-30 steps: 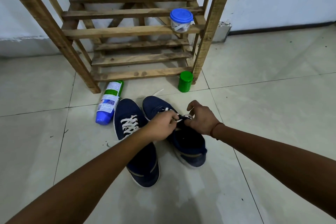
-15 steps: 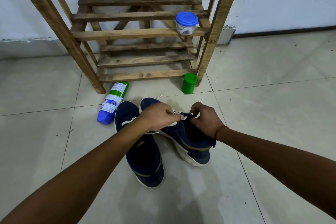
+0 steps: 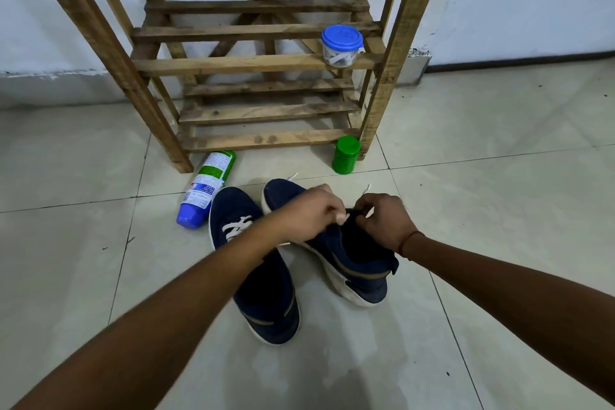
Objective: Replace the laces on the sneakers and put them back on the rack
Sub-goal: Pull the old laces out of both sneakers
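Observation:
Two navy sneakers lie on the tiled floor in front of the wooden rack [image 3: 263, 65]. The left sneaker [image 3: 263, 289] lies flat with its white laces [image 3: 237, 226] crossed. The right sneaker [image 3: 352, 263] is tipped onto its side, sole edge showing. My left hand [image 3: 309, 211] and my right hand [image 3: 382, 223] both hover over its tongue and each pinches a white lace end. Two loose lace tips [image 3: 366, 189] poke out past the hands.
A blue and green bottle [image 3: 206, 188] lies on the floor left of the shoes. A green jar [image 3: 346, 154] stands by the rack's right leg. A blue-lidded clear tub [image 3: 341, 45] sits on a rack slat. The wall is right behind.
The right sneaker has tipped from flat onto its side and come closer to me. Both hands stayed on its laces. The view has moved slightly lower and nearer.

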